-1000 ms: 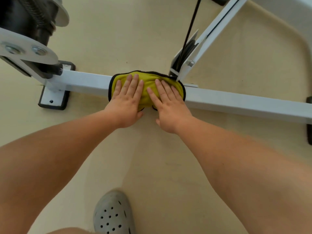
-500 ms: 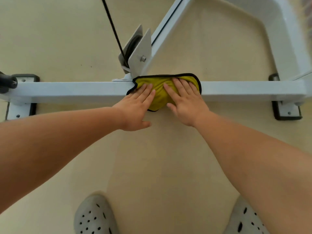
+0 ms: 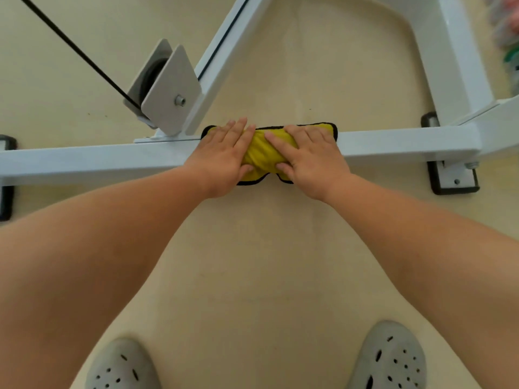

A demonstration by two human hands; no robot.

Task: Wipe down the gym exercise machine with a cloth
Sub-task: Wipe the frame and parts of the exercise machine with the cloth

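Observation:
A yellow cloth with a black hem point(image 3: 262, 153) is draped over the white floor bar point(image 3: 393, 143) of the exercise machine, just right of where a slanted white beam point(image 3: 222, 49) meets it. My left hand point(image 3: 222, 158) presses flat on the cloth's left part, my right hand point(image 3: 311, 158) on its right part. Both hands curl over the bar, thumbs on the near side, and most of the cloth is covered by them.
A pulley in a white bracket point(image 3: 165, 91) with a black cable point(image 3: 70, 43) stands just left of the cloth. Black-edged foot plates point(image 3: 452, 178) hold the bar to the beige floor. A white frame upright point(image 3: 455, 51) rises at the right. Grey clogs point(image 3: 390, 360) are at the bottom.
Both hands and the cloth have slid rightward along the bar, from left of the slanted beam's joint to right of it. The view has shifted right as well.

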